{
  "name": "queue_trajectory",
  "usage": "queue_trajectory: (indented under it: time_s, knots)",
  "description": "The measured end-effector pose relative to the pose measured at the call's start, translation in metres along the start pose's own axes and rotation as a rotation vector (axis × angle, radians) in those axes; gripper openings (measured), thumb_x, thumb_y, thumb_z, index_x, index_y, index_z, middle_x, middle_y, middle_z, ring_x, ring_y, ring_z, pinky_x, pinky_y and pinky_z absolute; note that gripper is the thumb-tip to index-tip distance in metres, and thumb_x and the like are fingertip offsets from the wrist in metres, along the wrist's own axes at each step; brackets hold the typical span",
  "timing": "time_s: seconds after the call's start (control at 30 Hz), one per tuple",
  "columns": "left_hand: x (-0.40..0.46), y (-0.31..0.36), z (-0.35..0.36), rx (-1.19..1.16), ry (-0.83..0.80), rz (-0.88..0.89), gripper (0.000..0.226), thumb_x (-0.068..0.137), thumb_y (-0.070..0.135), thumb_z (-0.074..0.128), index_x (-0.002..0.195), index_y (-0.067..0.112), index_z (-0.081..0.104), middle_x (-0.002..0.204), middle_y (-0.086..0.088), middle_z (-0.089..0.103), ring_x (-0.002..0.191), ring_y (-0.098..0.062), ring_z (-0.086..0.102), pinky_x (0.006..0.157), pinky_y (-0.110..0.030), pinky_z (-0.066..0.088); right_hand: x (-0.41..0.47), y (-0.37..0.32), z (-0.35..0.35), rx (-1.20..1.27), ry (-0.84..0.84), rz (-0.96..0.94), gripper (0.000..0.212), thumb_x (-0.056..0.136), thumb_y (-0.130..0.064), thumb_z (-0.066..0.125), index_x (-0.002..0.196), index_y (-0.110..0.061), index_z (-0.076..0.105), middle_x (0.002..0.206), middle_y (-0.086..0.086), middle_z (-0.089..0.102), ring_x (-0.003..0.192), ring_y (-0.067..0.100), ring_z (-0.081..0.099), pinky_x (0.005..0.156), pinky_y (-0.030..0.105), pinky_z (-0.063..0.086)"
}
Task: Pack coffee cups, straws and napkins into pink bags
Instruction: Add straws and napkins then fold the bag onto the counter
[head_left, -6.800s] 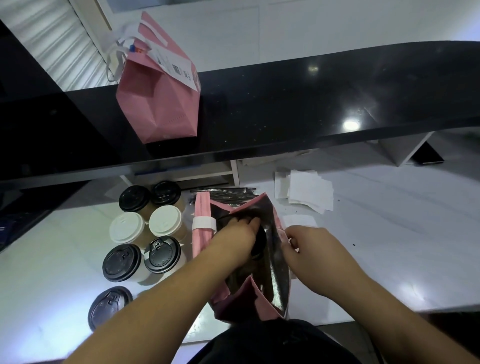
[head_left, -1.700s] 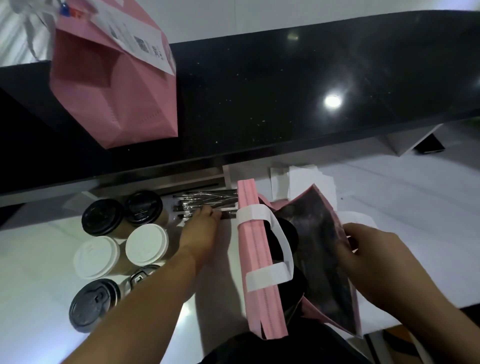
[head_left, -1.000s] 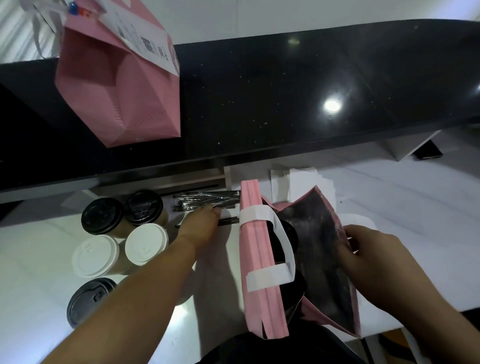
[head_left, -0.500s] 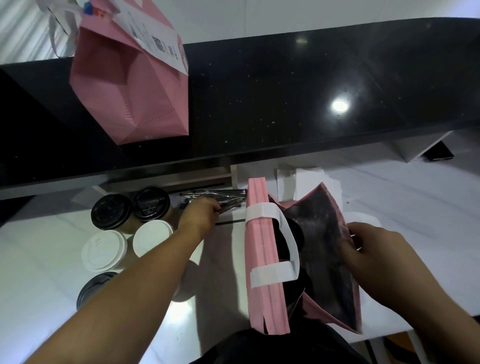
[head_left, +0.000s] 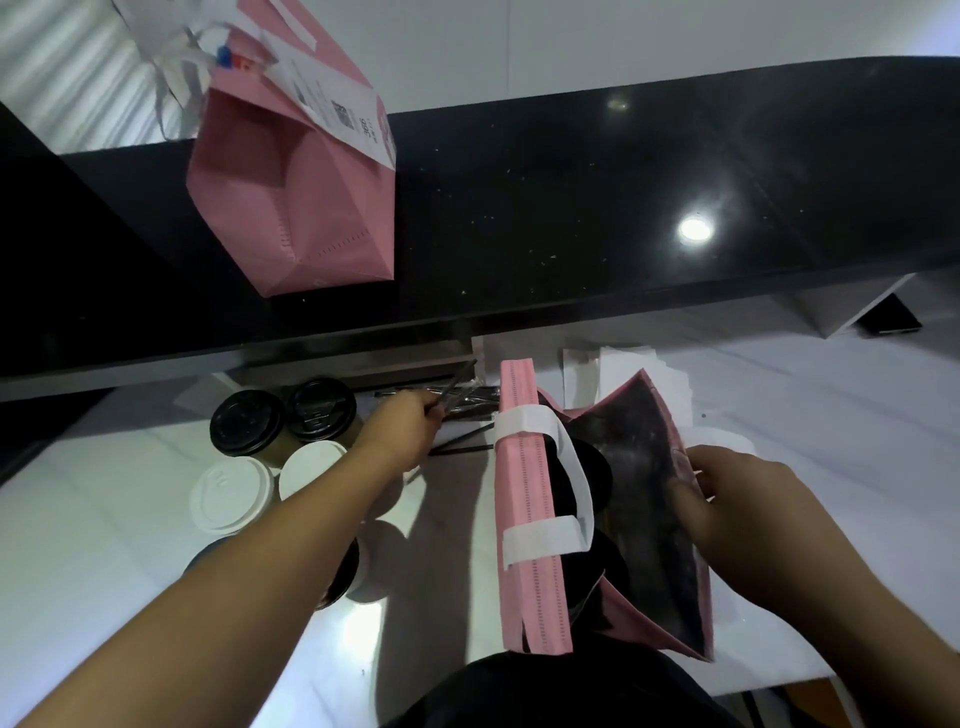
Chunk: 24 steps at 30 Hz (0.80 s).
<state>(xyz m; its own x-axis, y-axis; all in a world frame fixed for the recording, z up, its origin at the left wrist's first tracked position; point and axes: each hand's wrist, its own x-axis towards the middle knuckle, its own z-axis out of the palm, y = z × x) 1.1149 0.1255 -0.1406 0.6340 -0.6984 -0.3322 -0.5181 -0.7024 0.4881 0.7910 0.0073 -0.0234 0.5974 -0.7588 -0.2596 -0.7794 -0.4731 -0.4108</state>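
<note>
left hand (head_left: 402, 434): fingers apparently pinching thin clear-wrapped straws (head_left: 467, 402) on white bench (head_left: 104, 493) | straws' long axis points right toward open pink foil-lined bag (head_left: 530, 467), just beside | right hand (head_left: 737, 499): grips bag's right wall, holding mouth open

We are looking at a coffee shop's service area. Lidded takeaway cups (head_left: 244, 423) are standing grouped on a white bench (head_left: 831, 415), beside wrapped straws (head_left: 467, 402) and napkins (head_left: 623, 364). A pink bag (head_left: 301, 208) with a printed order slip (head_left: 343, 111) is sitting on the raised black counter (head_left: 623, 208).
</note>
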Motion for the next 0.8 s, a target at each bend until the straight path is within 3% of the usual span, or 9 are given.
queue_trajectory:
  time_s: [0.17,0.3,0.43,0.53,0.63,0.8]
  knots:
    - [-0.041,0.015,-0.026,-0.133,-0.005,-0.048,0.031,0.107,0.027,0.052,0.078,0.025,0.059,0.075,0.006,0.064,0.067,-0.014,0.06,0.058,-0.031,0.045,0.003,0.002,0.0,-0.028,-0.034,0.01,0.026,0.1,-0.035,0.046,0.084,-0.026,0.064,0.074,-0.002,0.071,0.066,0.016,0.065,0.061,0.039,0.058]
    - [-0.08,0.039,-0.048,-0.441,-0.032,-0.111,0.027,0.111,0.021,0.046,0.099,0.009,0.068,0.08,0.0,0.063,0.059,-0.015,0.048,0.054,-0.027,0.038,0.002,0.002,-0.001,-0.029,-0.027,-0.013,0.026,0.099,-0.033,0.046,0.084,-0.024,0.065,0.075,-0.004,0.07,0.066,0.014,0.065,0.063,0.041,0.059]
    - [-0.123,0.078,-0.076,-0.698,-0.05,-0.101,0.024,0.11,0.011,0.044,0.102,0.006,0.066,0.068,0.0,0.051,0.053,-0.01,0.041,0.048,-0.023,0.032,0.0,0.001,-0.003,-0.024,0.0,-0.046,0.025,0.099,-0.034,0.048,0.083,-0.024,0.065,0.074,-0.005,0.068,0.066,0.014,0.064,0.063,0.04,0.059]
    - [-0.151,0.108,-0.093,-0.684,-0.17,-0.017,0.021,0.107,0.009,0.049,0.103,0.006,0.07,0.066,0.001,0.057,0.053,-0.01,0.049,0.048,-0.023,0.044,-0.002,0.004,-0.003,-0.02,0.003,-0.056,0.026,0.098,-0.034,0.05,0.079,-0.023,0.064,0.071,-0.005,0.066,0.065,0.014,0.062,0.057,0.033,0.053]
    - [-0.169,0.141,-0.093,-0.568,-0.418,0.02,0.024,0.106,0.014,0.054,0.094,0.007,0.073,0.069,-0.004,0.069,0.054,-0.014,0.06,0.052,-0.025,0.054,-0.004,0.008,-0.005,-0.004,0.002,-0.061,0.028,0.097,-0.036,0.05,0.076,-0.023,0.063,0.064,-0.006,0.065,0.062,0.012,0.061,0.05,0.028,0.044]
    - [-0.158,0.189,-0.057,-0.281,-0.594,-0.079,0.031,0.108,0.015,0.044,0.094,0.002,0.068,0.066,-0.008,0.074,0.048,-0.015,0.064,0.05,-0.025,0.058,-0.009,0.011,-0.008,0.019,0.007,-0.07,0.029,0.096,-0.035,0.05,0.076,-0.019,0.064,0.064,-0.004,0.064,0.063,0.014,0.061,0.049,0.029,0.04]
